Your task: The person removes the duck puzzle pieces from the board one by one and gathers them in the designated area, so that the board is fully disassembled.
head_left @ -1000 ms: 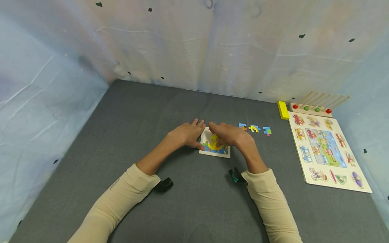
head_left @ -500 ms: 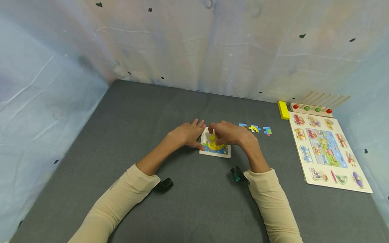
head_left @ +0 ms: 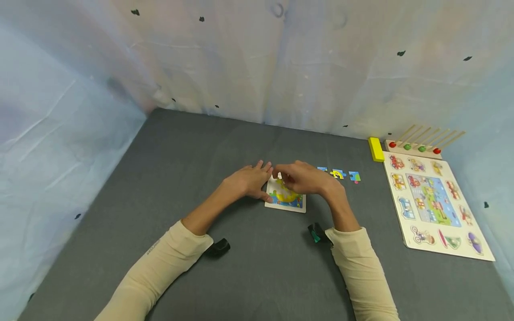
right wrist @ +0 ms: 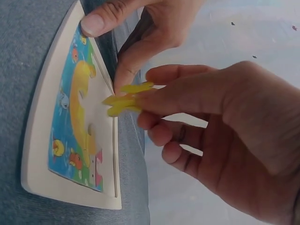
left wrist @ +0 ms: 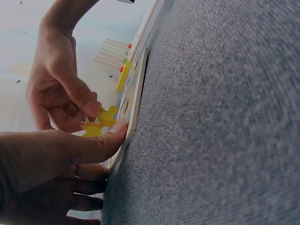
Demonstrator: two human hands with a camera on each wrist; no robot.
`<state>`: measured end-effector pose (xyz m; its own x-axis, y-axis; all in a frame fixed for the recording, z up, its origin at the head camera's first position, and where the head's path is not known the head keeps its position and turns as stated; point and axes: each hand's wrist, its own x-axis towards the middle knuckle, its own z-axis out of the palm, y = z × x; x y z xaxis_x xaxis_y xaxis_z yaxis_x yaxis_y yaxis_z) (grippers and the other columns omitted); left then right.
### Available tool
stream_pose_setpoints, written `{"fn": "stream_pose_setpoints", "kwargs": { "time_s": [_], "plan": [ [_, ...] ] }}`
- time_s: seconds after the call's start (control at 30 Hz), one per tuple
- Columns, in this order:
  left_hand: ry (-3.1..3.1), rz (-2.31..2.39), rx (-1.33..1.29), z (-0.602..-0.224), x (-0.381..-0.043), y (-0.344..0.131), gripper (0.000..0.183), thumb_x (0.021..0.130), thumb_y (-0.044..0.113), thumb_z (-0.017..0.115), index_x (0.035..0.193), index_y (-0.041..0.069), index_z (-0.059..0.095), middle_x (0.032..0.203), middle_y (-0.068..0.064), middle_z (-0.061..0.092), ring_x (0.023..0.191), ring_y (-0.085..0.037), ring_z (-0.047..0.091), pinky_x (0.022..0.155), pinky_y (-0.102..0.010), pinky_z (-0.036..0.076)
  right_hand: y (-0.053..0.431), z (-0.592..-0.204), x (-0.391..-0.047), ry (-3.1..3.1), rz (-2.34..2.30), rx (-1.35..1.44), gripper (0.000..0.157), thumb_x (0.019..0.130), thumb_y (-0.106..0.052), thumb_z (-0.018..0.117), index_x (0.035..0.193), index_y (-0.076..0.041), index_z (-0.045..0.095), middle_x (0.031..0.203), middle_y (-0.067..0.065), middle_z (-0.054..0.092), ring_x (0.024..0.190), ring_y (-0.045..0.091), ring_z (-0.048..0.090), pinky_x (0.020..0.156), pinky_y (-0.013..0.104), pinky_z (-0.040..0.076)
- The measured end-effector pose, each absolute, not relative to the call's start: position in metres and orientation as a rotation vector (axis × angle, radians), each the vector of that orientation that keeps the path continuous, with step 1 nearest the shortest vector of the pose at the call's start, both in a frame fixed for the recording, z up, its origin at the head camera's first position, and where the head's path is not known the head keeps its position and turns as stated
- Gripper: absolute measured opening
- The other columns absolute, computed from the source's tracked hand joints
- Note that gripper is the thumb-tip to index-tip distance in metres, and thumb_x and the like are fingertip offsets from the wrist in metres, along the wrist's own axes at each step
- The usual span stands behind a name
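A small wooden jigsaw tray lies on the grey table, its lower picture in place and bare wood showing above. My left hand lies at its left side, fingers spread, the thumb resting on the tray's border. My right hand pinches a yellow jigsaw piece between thumb and fingers, raised over the bare part of the tray. In the left wrist view the yellow piece shows just beyond my left thumb.
Right of the tray lie loose jigsaw pieces in a row. A large picture peg board, a yellow block and a wooden base with sticks and coloured beads stand at the right. Wall sheeting hangs behind the table.
The right hand has taken the yellow piece out of the tray's upper part and lifted it slightly. The left hand stays on the tray; the head view has tilted up a little.
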<state>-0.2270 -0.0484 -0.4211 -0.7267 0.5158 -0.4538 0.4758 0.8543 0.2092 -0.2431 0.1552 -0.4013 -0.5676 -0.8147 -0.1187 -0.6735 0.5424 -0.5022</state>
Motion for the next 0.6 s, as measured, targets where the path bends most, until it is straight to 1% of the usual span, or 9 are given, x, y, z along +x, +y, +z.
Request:
{"fn": "stream_pose_setpoints", "kwargs": {
  "time_s": [0.07,0.17,0.27,0.4,0.53,0.6],
  "plan": [
    [2.520,0.106,0.739,-0.420,-0.226,-0.048,0.102,0.096,0.058,0.067,0.168,0.006,0.017,0.177,-0.012,0.008,0.166,-0.034,0.007,0.134,-0.053,0.020,0.157,-0.399,-0.241,2.449,-0.611,-1.209,0.026,0.101,0.004,0.051,0.120,-0.002,0.068,0.075,0.006,0.065,0.053,0.006,0.038,0.056,0.023,0.036],
    [2.532,0.086,0.751,-0.419,-0.224,-0.047,0.101,0.096,0.059,0.066,0.168,0.006,0.017,0.177,-0.013,0.008,0.166,-0.035,0.008,0.133,-0.053,0.021,0.159,-0.395,-0.240,2.460,-0.647,-1.166,0.028,0.101,0.003,0.051,0.123,-0.001,0.067,0.081,0.008,0.069,0.055,0.006,0.044,0.059,0.025,0.041],
    [2.545,0.084,0.747,-0.417,-0.224,-0.047,0.101,0.095,0.059,0.067,0.167,0.007,0.018,0.177,-0.012,0.009,0.166,-0.035,0.009,0.133,-0.053,0.021,0.162,-0.390,-0.239,2.468,-0.681,-1.128,0.029,0.101,0.002,0.051,0.126,0.000,0.065,0.084,0.008,0.069,0.059,0.008,0.051,0.064,0.027,0.046],
    [2.546,0.130,0.730,-0.418,-0.223,-0.046,0.102,0.095,0.057,0.069,0.167,0.006,0.019,0.177,-0.012,0.010,0.166,-0.034,0.009,0.134,-0.053,0.020,0.171,-0.382,-0.238,2.514,-0.717,-1.093,0.029,0.100,0.002,0.054,0.127,-0.001,0.064,0.085,0.006,0.068,0.065,0.010,0.056,0.068,0.030,0.050],
    [2.546,0.143,0.722,-0.421,-0.223,-0.047,0.101,0.095,0.057,0.070,0.167,0.006,0.020,0.177,-0.012,0.009,0.166,-0.034,0.008,0.133,-0.053,0.020,0.186,-0.375,-0.237,2.581,-0.794,-1.040,0.024,0.100,0.002,0.055,0.123,-0.003,0.061,0.088,0.006,0.069,0.069,0.013,0.058,0.067,0.030,0.050],
    [2.549,0.138,0.741,-0.423,-0.224,-0.047,0.101,0.095,0.057,0.070,0.167,0.006,0.021,0.177,-0.012,0.010,0.166,-0.035,0.009,0.133,-0.054,0.022,0.196,-0.371,-0.237,2.615,-0.830,-1.006,0.018,0.100,0.001,0.056,0.116,-0.004,0.060,0.089,0.006,0.070,0.071,0.015,0.058,0.067,0.029,0.050]
  ]
}}
